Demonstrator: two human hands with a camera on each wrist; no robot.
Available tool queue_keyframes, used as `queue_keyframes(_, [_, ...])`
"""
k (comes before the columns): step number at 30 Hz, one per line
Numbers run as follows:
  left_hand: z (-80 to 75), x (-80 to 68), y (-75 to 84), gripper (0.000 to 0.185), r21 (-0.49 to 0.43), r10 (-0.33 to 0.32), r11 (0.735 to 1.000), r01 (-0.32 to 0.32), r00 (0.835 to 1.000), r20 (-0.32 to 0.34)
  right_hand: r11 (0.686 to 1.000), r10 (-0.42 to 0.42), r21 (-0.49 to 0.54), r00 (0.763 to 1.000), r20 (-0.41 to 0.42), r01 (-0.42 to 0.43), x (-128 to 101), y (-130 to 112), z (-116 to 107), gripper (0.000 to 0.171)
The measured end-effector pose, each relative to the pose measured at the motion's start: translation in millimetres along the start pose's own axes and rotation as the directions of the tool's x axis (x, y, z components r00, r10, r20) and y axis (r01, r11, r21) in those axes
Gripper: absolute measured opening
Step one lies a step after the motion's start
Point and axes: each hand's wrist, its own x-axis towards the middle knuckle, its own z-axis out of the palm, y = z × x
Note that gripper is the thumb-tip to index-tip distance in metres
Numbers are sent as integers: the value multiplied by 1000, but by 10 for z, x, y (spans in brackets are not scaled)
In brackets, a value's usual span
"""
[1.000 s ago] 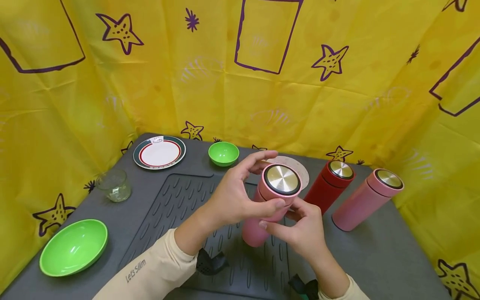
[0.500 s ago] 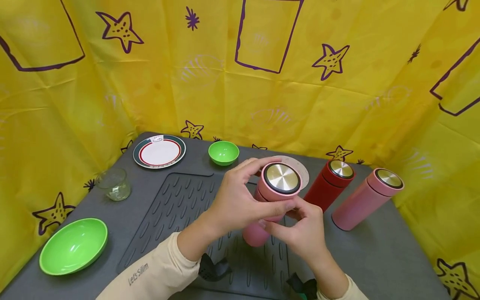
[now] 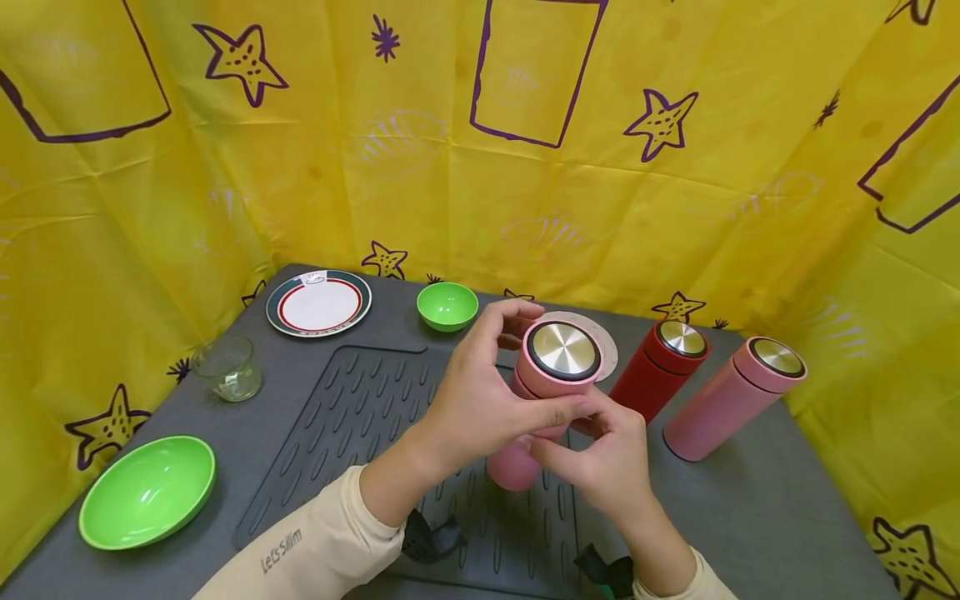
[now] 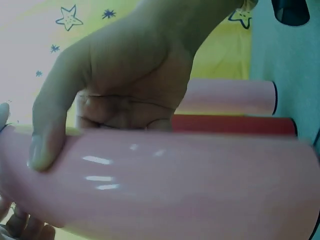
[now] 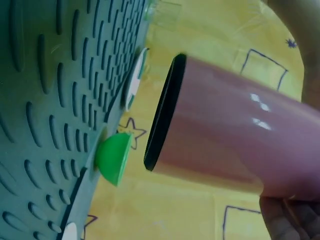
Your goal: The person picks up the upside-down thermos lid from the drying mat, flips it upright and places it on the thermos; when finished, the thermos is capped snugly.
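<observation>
Frame centre: left hand (image 3: 480,400) is curling fingers round pink flask (image 3: 551,375) cap, right hand (image 3: 600,458) is pinching body, above mat (image 3: 360,425). Risk: glossy wall slipping, flask toppling red flask (image 3: 656,367) nearby.

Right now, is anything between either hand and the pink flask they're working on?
Nothing visible. The left hand grips the pink flask just under its cap, and the right hand holds its body. The flask is lifted off the ribbed mat, with the red flask apart behind.
</observation>
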Motion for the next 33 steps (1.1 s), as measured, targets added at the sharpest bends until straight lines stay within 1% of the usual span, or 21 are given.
queue_keyframes(2, [15,0,3,74,18,25,1000,-24,998,-52,1000,15,-15,1000,-11,-16,0,6,5,42])
queue_keyframes(4, [2,7,-14,69,-7,37,999,-37,998,-58,999,23,-23,1000,-8,-23,2,12,1,40])
queue_keyframes(6, [-35,14,-32,68,-63,17,998,-18,1000,-21,1000,30,-11,1000,8,-30,4,21,-10,40])
queue_keyframes(8, [-80,27,-55,71,-132,-26,991,32,999,45,999,35,14,999,28,-35,1,29,-28,41])
queue_keyframes(10, [-118,35,-76,76,-210,-67,973,92,990,121,999,34,41,999,42,-36,0,35,-47,42])
queue_keyframes(11, [-130,37,-87,79,-234,-79,966,113,986,149,998,30,51,999,45,-33,2,37,-54,42])
queue_keyframes(12, [-135,40,-95,81,-250,-84,960,125,983,166,998,26,54,999,45,-28,7,38,-60,43])
queue_keyframes(14, [-128,36,-104,82,-267,-81,955,127,981,175,999,16,46,999,38,-18,17,35,-62,44])
queue_keyframes(16, [-98,32,-90,81,-227,-65,969,96,988,142,999,16,31,1000,22,-16,22,28,-53,43])
queue_keyframes(18, [-53,26,-62,78,-156,-53,986,65,996,78,1000,21,11,1000,4,-21,19,24,-39,42])
queue_keyframes(20, [-7,16,-25,78,-73,-56,996,57,998,12,1000,27,-13,1000,-11,-27,13,21,-19,40])
queue_keyframes(23, [51,2,20,76,12,-72,997,73,994,-77,998,47,-50,998,-29,-49,6,17,2,40])
queue_keyframes(24, [63,-3,27,75,35,-75,996,79,993,-96,996,58,-59,998,-31,-60,4,16,6,40])
queue_keyframes(26, [67,-5,30,72,64,-72,995,79,991,-112,994,84,-60,996,-33,-86,-2,14,11,40])
queue_keyframes(28, [46,4,18,69,65,-56,996,62,994,-94,994,101,-47,995,-25,-102,-10,12,9,38])
queue_keyframes(29, [28,13,9,68,53,-48,997,52,996,-69,994,103,-34,995,-16,-104,-14,10,6,37])
queue_keyframes(31, [-27,41,-14,67,-37,-44,998,45,999,15,996,87,-5,996,-2,-87,-19,5,-6,37])
queue_keyframes(33, [-92,73,-40,66,-160,-46,985,65,992,118,998,53,16,998,16,-53,-20,-2,-19,38])
